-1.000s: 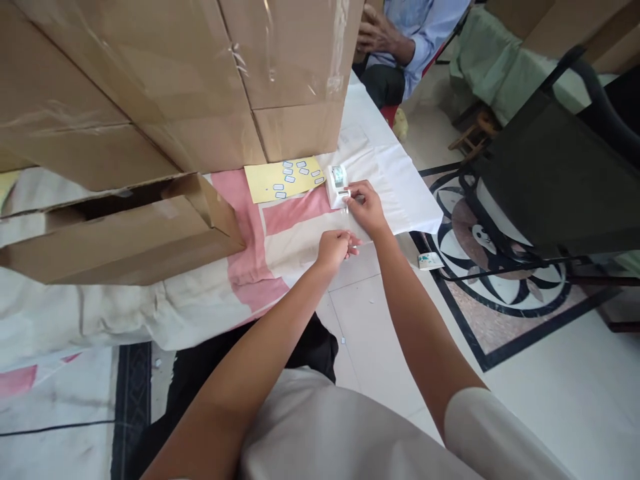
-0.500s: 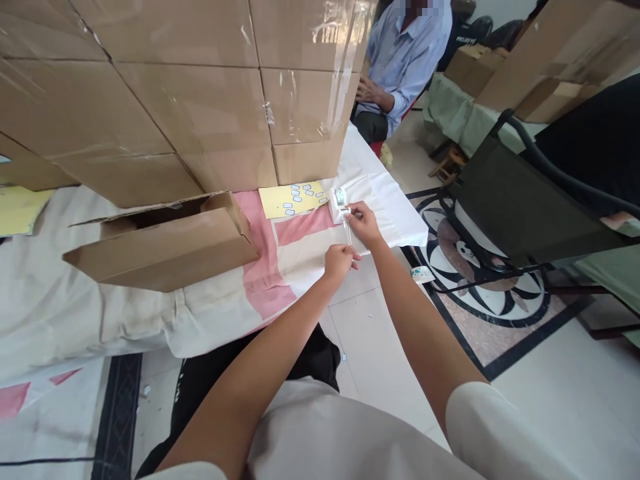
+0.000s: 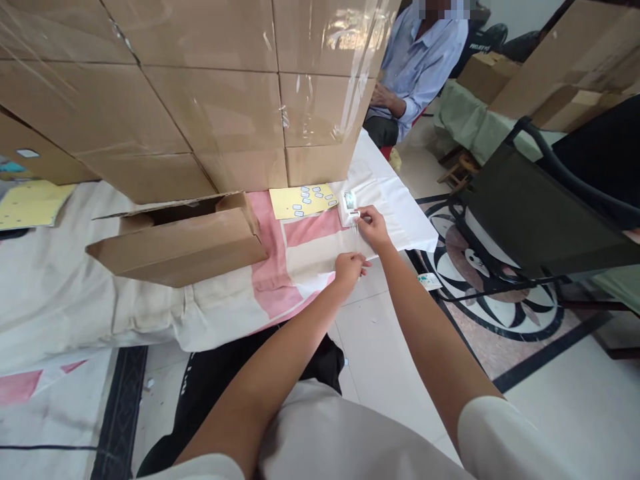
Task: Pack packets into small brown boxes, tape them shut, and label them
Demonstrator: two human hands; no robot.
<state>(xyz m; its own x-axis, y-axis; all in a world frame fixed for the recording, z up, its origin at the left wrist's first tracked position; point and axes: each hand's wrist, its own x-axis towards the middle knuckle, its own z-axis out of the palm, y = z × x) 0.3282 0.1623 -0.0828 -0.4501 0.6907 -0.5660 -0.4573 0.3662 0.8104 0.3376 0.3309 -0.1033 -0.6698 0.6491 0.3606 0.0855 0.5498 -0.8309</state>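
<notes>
Near the table's right end sits a small white box [image 3: 347,212] with a green label on top. My right hand [image 3: 373,225] is at its front corner, thumb and fingers pinched on a thin clear strip [image 3: 355,225] that hangs below the fingertips. Lower and to the left, beyond the cloth's front edge, is my left hand [image 3: 351,269]. Its fingers are curled together, and anything in them is too small to make out. Left of the box lies a yellow sheet [image 3: 286,203] bearing several small white stickers with dark borders.
Taped cardboard cartons [image 3: 215,107] form a wall behind the table. An open cardboard box [image 3: 185,250] lies on the pink-and-cream cloth [image 3: 220,307]. Another person [image 3: 425,60] sits beyond the cartons. A dark folding chair [image 3: 545,207] stands at right; a second yellow sheet [image 3: 35,203] is at left.
My left hand has moved down, away from my right hand. The clear strip stretched between both hands before; now it hangs short at my right hand. The whole view has shifted slightly.
</notes>
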